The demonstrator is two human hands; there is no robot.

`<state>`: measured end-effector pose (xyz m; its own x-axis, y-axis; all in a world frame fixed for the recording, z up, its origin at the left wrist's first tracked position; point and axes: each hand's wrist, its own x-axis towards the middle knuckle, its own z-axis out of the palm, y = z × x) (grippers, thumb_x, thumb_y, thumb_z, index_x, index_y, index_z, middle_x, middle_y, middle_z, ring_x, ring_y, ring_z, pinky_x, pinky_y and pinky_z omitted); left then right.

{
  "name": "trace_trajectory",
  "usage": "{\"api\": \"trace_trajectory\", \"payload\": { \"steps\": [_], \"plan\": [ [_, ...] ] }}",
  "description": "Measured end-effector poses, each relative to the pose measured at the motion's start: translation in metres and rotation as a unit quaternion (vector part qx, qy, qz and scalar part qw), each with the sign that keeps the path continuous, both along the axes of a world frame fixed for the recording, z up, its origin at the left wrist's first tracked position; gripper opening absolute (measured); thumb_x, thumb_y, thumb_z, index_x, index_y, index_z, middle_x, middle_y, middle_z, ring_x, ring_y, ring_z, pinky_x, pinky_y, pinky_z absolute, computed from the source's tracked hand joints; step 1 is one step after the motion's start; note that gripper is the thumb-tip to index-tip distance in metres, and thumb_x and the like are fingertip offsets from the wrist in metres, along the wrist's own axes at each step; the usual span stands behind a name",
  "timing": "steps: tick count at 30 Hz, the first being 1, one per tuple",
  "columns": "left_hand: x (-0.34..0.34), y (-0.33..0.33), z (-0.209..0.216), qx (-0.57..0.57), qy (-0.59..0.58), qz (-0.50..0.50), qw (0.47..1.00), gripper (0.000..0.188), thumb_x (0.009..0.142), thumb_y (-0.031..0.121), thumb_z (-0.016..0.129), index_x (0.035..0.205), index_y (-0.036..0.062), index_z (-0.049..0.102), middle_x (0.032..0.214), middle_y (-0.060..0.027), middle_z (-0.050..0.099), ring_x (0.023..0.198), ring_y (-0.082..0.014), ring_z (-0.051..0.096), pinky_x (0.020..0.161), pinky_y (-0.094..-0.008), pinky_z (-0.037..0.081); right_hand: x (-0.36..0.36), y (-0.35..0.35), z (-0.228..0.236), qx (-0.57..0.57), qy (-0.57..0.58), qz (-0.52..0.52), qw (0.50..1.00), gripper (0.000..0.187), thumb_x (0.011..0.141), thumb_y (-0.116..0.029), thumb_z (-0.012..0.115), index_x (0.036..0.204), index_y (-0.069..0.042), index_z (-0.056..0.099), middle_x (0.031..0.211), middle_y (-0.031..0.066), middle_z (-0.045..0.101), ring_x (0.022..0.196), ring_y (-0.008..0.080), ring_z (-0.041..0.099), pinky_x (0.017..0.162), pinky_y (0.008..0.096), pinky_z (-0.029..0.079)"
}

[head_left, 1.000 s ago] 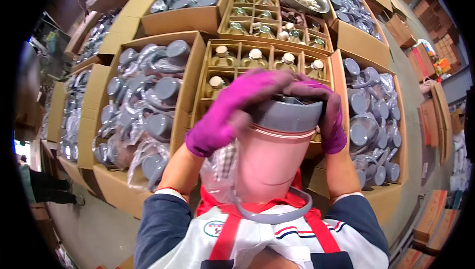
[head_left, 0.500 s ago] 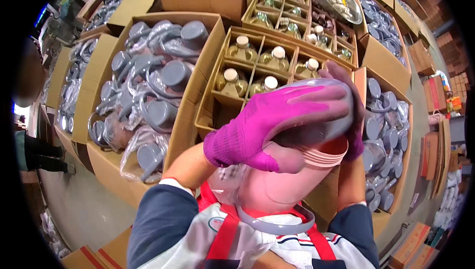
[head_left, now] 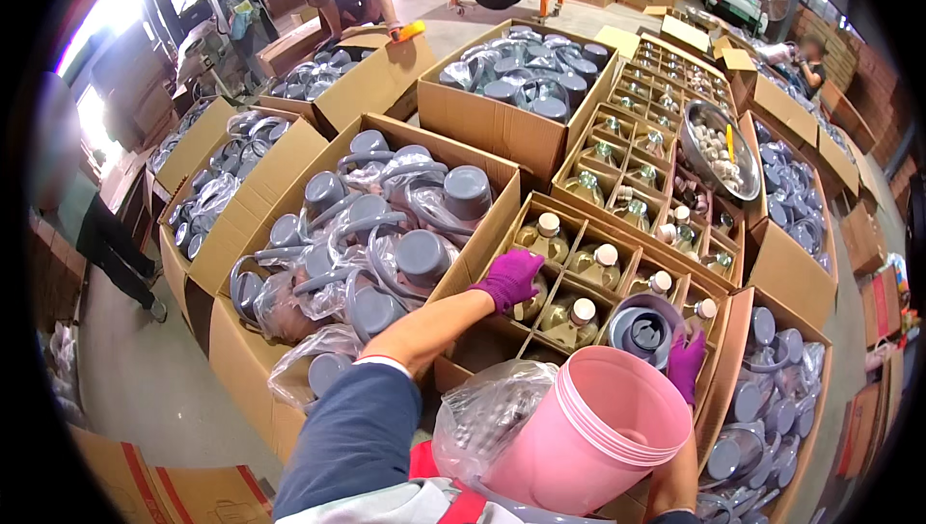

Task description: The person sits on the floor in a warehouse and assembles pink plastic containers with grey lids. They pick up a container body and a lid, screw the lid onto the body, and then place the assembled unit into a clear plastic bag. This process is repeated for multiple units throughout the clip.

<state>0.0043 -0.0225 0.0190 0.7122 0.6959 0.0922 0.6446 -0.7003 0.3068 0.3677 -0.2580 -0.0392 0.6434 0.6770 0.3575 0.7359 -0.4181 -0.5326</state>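
Grey lid [head_left: 643, 333] is now off, leaving pink canister [head_left: 542, 449] open; right fingers [head_left: 679, 343] pinch lid; left fingers [head_left: 524, 269] curl at glass bottle [head_left: 529, 308], hold unclear.

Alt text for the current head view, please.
A purple-gloved right hand grips a grey lid beyond an open pink container, while the gloved left hand partly covers a bottle in a divided box. Open boxes of grey plastic parts surround them.

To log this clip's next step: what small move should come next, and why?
Probably the left hand should lift the bottle beneath it from its compartment: the hand is already at the bottle's top, the pink container is open, and the right hand holds the grey lid off it.
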Motion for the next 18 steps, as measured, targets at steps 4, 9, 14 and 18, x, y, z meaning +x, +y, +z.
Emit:
{"api": "trace_trajectory", "payload": {
  "steps": [4,9,14,18],
  "plan": [
    [0.001,-0.031,0.180,0.201,-0.193,-0.114,0.954,0.059,0.074,0.022,0.077,0.127,0.0111,0.056,0.093,-0.0148,0.063,0.086,-0.0344,0.062,0.075,-0.0465,0.050,-0.085,0.004,0.119,0.100,0.083,0.179,0.975,0.048,0.094,-0.026,0.064,0.133,0.000,0.053,0.131,0.0205,0.059,0.120,0.0331,0.057,0.103,0.0395,0.044],
    [-0.021,-0.148,0.345,0.387,-0.172,-0.185,0.887,0.027,0.073,0.018,0.073,0.100,0.0169,0.070,0.103,-0.0041,0.067,0.084,-0.0294,0.063,0.072,-0.0412,0.050,-0.186,0.042,0.235,0.158,0.259,0.371,0.878,0.062,0.093,-0.032,0.066,0.141,-0.002,0.040,0.139,0.0211,0.050,0.128,0.0311,0.049,0.107,0.0399,0.039],
    [-0.012,-0.186,0.355,0.288,-0.194,-0.362,0.865,0.059,0.067,0.045,0.082,0.114,0.0134,0.067,0.141,-0.0117,0.053,0.137,-0.0369,0.042,0.113,-0.0673,0.020,-0.189,0.026,0.322,0.232,0.443,0.400,0.768,0.078,0.092,-0.037,0.067,0.150,-0.004,0.028,0.148,0.0217,0.041,0.136,0.0290,0.041,0.112,0.0403,0.034],
    [-0.015,-0.119,0.344,-0.260,-0.489,-0.176,0.814,0.050,0.095,0.035,0.064,0.134,0.0033,0.057,0.130,-0.0108,0.061,0.120,-0.0202,0.057,0.104,-0.0378,0.043,-0.218,-0.035,0.301,0.193,0.426,0.409,0.784,0.091,0.091,-0.042,0.069,0.156,-0.005,0.017,0.154,0.0222,0.033,0.142,0.0274,0.035,0.115,0.0406,0.031]
  ]
}}
